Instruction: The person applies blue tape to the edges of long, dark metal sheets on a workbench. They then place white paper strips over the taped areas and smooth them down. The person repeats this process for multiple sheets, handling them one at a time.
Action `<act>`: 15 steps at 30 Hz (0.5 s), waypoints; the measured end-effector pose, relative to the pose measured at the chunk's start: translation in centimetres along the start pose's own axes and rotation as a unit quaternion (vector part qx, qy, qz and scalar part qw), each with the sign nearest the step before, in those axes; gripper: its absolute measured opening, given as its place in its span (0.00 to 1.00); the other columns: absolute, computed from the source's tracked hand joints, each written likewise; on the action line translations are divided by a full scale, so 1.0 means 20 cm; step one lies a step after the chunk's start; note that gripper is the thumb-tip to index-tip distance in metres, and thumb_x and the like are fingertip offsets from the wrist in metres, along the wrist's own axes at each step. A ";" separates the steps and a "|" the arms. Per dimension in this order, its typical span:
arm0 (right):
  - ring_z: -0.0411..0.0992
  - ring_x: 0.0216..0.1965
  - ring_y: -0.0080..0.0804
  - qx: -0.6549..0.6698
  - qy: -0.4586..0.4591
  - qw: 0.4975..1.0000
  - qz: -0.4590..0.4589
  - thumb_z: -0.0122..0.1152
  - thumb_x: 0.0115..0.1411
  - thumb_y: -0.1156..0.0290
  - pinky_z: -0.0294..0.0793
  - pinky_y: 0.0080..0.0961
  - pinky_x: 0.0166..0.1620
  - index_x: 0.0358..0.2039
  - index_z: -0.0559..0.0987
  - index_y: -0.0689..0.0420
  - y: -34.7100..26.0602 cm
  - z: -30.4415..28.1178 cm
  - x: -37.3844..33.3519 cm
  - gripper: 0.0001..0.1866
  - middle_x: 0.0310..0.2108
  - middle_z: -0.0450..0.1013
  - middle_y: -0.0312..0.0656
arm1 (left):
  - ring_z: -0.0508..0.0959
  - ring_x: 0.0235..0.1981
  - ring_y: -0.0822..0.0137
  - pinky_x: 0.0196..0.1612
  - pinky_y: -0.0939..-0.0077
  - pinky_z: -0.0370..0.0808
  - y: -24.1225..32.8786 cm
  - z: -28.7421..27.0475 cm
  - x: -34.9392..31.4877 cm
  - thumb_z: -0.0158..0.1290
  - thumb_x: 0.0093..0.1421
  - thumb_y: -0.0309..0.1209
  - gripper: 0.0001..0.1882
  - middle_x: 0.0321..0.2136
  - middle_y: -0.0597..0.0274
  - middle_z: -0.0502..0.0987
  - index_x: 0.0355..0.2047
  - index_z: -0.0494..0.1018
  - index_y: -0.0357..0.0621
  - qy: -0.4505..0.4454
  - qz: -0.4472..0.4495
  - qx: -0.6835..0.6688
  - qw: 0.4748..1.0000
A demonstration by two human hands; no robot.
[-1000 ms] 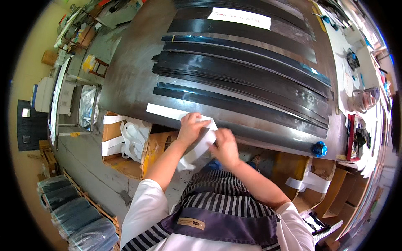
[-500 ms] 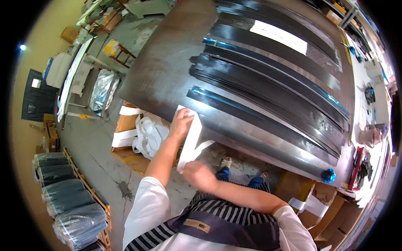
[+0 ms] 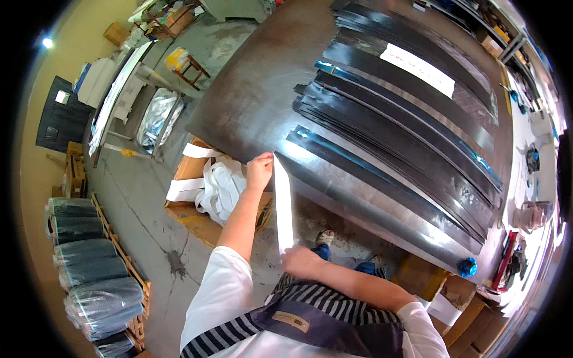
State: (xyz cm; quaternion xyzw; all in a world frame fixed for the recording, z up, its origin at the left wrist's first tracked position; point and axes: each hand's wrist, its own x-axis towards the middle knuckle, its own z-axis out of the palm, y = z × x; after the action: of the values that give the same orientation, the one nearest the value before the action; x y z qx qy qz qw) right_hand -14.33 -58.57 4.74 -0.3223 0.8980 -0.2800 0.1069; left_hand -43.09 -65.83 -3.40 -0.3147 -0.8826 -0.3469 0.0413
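Observation:
A flat white strip [image 3: 283,209] is stretched between my two hands, just off the near-left edge of the big dark table [image 3: 233,101]. My left hand [image 3: 259,172] pinches its far end beside the table's corner. Lower down, close to my striped apron, my right hand [image 3: 302,262] is closed on the near end. On the table nearest the hands lies a long dark strip [image 3: 370,182] with a shiny blue film on it. Behind it sits a stack of dark strips [image 3: 382,143].
Left of my forearm stands a cardboard box [image 3: 197,224] of white strips [image 3: 224,188]. A blue roll [image 3: 467,267] rests at the table's right corner. White paper [image 3: 418,68] lies on the far dark strips. Wrapped bundles [image 3: 107,298] sit on a pallet at lower left.
My hands have moved farther apart and the white strip now runs straighter. Its loose tail, seen at the right before, no longer shows. The whole view has shifted slightly.

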 end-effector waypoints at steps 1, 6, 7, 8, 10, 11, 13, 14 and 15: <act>0.73 0.41 0.37 -0.007 -0.011 1.000 0.011 0.60 0.48 0.71 0.75 0.33 0.41 0.23 0.82 0.57 0.01 -0.03 -0.02 0.06 0.31 0.75 0.38 | 0.84 0.33 0.56 0.39 0.69 0.79 0.03 0.00 0.02 0.60 0.56 0.29 0.08 0.33 0.53 0.83 0.34 0.82 0.39 -0.001 -0.060 -0.003 0.998; 0.73 0.44 0.39 -0.048 -0.015 0.997 0.057 0.59 0.48 0.71 0.77 0.34 0.44 0.24 0.83 0.57 0.02 -0.01 -0.05 0.06 0.34 0.76 0.40 | 0.84 0.31 0.59 0.38 0.66 0.78 0.07 0.10 0.09 0.62 0.55 0.39 0.16 0.29 0.52 0.84 0.33 0.83 0.37 0.038 -0.205 0.022 0.978; 0.73 0.45 0.40 -0.018 -0.023 0.996 0.087 0.58 0.50 0.72 0.78 0.35 0.45 0.27 0.83 0.58 0.03 -0.03 -0.05 0.07 0.36 0.76 0.41 | 0.84 0.31 0.60 0.38 0.66 0.78 0.03 0.14 0.05 0.62 0.55 0.40 0.16 0.29 0.53 0.84 0.32 0.82 0.35 0.054 -0.226 0.020 0.972; 0.73 0.45 0.40 0.007 -0.019 0.987 0.161 0.56 0.53 0.73 0.78 0.35 0.46 0.32 0.83 0.56 0.02 -0.12 -0.08 0.09 0.38 0.76 0.41 | 0.83 0.28 0.58 0.37 0.63 0.78 -0.06 0.14 0.04 0.61 0.56 0.38 0.17 0.26 0.51 0.83 0.30 0.81 0.31 0.067 -0.287 -0.041 0.955; 0.74 0.43 0.35 -0.024 0.125 0.976 0.174 0.57 0.55 0.72 0.80 0.32 0.42 0.33 0.83 0.51 0.08 -0.18 -0.17 0.08 0.39 0.75 0.37 | 0.80 0.30 0.56 0.39 0.58 0.77 -0.31 0.01 -0.09 0.60 0.56 0.37 0.19 0.31 0.47 0.81 0.34 0.77 0.26 0.175 -0.428 -0.267 0.846; 0.75 0.41 0.34 0.009 0.219 0.961 0.166 0.58 0.54 0.72 0.79 0.32 0.40 0.33 0.83 0.52 0.13 -0.20 -0.23 0.07 0.37 0.75 0.36 | 0.79 0.34 0.55 0.43 0.57 0.76 -0.39 -0.05 -0.16 0.61 0.56 0.37 0.23 0.37 0.45 0.80 0.41 0.76 0.25 0.262 -0.488 -0.420 0.719; 0.76 0.36 0.38 0.044 0.308 0.926 0.214 0.60 0.54 0.72 0.78 0.34 0.38 0.34 0.83 0.54 0.18 -0.30 -0.33 0.08 0.35 0.76 0.36 | 0.74 0.51 0.50 0.55 0.57 0.70 -0.11 -0.24 -0.21 0.63 0.57 0.39 0.34 0.52 0.42 0.72 0.55 0.66 0.27 0.189 -0.432 -0.167 0.866; 0.77 0.38 0.39 0.051 0.299 0.926 0.225 0.62 0.54 0.73 0.79 0.34 0.40 0.36 0.83 0.55 0.17 -0.35 -0.35 0.09 0.36 0.77 0.38 | 0.70 0.56 0.52 0.60 0.58 0.65 0.02 -0.33 -0.31 0.65 0.56 0.39 0.37 0.55 0.43 0.70 0.58 0.63 0.30 0.138 -0.333 -0.147 0.921; 0.77 0.40 0.40 0.057 0.290 0.926 0.233 0.63 0.53 0.73 0.79 0.33 0.41 0.37 0.83 0.56 0.16 -0.39 -0.35 0.10 0.38 0.78 0.40 | 0.66 0.61 0.53 0.64 0.60 0.61 0.17 -0.42 -0.42 0.66 0.54 0.39 0.40 0.58 0.44 0.67 0.61 0.61 0.33 0.088 -0.228 -0.124 0.962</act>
State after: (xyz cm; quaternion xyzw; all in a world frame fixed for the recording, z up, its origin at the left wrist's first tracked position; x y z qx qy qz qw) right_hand -13.39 -48.71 9.42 -0.0021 0.9220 -0.3792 -0.0781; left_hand -35.60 -73.60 2.47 -0.0765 -0.8738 -0.4802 -0.0008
